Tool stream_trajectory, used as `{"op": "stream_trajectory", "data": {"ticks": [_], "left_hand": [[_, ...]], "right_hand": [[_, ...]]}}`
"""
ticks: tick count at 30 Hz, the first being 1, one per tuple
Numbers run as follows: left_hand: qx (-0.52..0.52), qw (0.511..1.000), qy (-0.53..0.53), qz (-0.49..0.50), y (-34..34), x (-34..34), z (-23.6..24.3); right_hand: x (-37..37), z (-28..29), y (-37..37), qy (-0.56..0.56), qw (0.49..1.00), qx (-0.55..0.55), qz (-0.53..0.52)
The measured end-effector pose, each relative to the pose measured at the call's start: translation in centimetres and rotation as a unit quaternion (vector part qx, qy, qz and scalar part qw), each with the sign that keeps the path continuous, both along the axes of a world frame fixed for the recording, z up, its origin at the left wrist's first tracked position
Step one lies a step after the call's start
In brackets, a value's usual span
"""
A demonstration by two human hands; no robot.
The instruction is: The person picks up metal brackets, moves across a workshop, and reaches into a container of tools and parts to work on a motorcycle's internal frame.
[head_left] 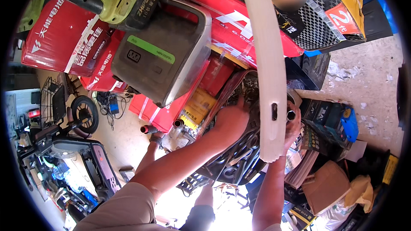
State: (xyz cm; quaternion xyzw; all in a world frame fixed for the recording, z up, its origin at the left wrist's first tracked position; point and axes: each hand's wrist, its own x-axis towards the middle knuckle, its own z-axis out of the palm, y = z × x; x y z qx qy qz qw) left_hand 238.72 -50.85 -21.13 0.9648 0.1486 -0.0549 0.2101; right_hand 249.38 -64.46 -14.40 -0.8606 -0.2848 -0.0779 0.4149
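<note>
My left hand (pixel 234 116) reaches into a dark tray (pixel 229 175) heaped with metal tools and small parts. One finger stretches out among them; the others are partly hidden, and I see nothing held. On the tray's right side, my right hand (pixel 293 129) is closed round a metal socket-like tube (pixel 291 114), its round hollow end showing. A long pale beige curved strip (pixel 272 60) with a slot near its lower end crosses the view in front of the tray and covers part of my right hand. Several wrench-like tools (pixel 231 162) lie in the tray's near part.
A grey case (pixel 158 72) with a green label rests on red cartons (pixel 64 38), a green-and-black power tool (pixel 120 4) above it. Dark boxes (pixel 321 113) and a brown cardboard piece (pixel 327 186) stand right. A scooter-like frame with a wheel (pixel 84 114) is left.
</note>
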Motion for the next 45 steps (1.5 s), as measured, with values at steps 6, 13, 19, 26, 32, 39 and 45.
{"op": "stream_trajectory", "data": {"ticks": [6, 13, 19, 26, 32, 39, 45], "left_hand": [[-0.062, 0.997, -0.001, 0.038, -0.9, -2.0, 0.8], [-0.170, 0.985, 0.002, 0.042, -0.6, -3.9, 2.0], [-0.197, 0.977, 0.067, 0.053, -0.9, -5.1, 1.6], [-0.366, 0.915, 0.056, 0.158, -0.2, -4.0, 0.6], [-0.458, 0.852, 0.006, 0.254, -0.8, -4.6, 1.3], [-0.504, 0.803, -0.127, 0.292, -1.7, -5.8, 2.9], [-0.262, 0.947, -0.106, 0.155, -1.2, -4.0, 2.1]], "right_hand": [[-0.5, 0.4, 0.5, 0.004, 1.000, -0.005, -0.010], [-0.3, 0.4, 0.2, -0.015, 0.999, -0.027, -0.008], [-0.3, 0.3, 0.3, 0.007, 1.000, -0.028, -0.005], [-0.3, 1.1, 0.4, 0.014, 0.997, -0.078, -0.018], [-0.3, 0.9, 0.6, -0.004, 0.998, -0.058, -0.014], [-0.3, 1.3, 0.5, -0.015, 0.999, -0.052, 0.005], [-0.3, 1.3, 0.7, -0.012, 0.998, -0.064, -0.008]]}}
